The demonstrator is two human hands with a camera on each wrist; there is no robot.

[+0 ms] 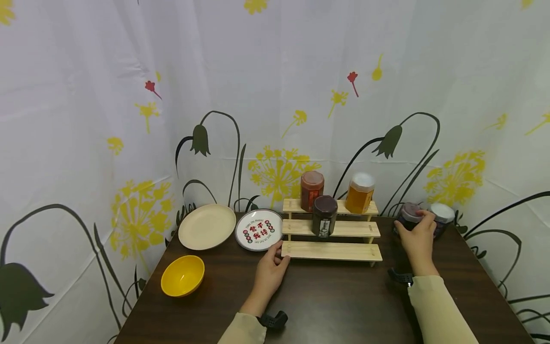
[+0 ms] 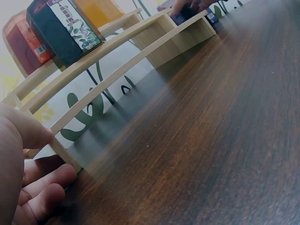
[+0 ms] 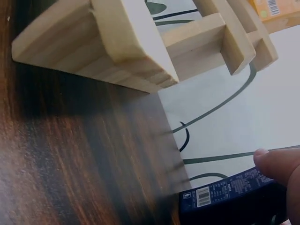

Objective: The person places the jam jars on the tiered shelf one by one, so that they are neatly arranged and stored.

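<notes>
A three-step wooden rack (image 1: 331, 250) stands near the back of the table. My left hand (image 1: 270, 273) holds the left end of its lowest step, thumb on the slat and fingers curled by the end support (image 2: 65, 154). On the middle step sits a dark jar (image 1: 324, 217); a red-brown jar (image 1: 312, 191) and an amber honey-coloured jar (image 1: 361, 193) are on the top step. Right of the rack, my right hand (image 1: 418, 241) grips a jar with a dark blue label (image 3: 229, 199) and a purplish lid (image 1: 410, 211), thumb against its side.
A white-lidded dark jar (image 1: 441, 215) stands just behind my right hand. Left of the rack lie a white plate with red characters (image 1: 258, 243) and a cream plate (image 1: 207, 227). Nearer stands a yellow bowl (image 1: 183, 276). A flower-patterned curtain (image 1: 258, 86) hangs behind the dark table (image 1: 343, 301).
</notes>
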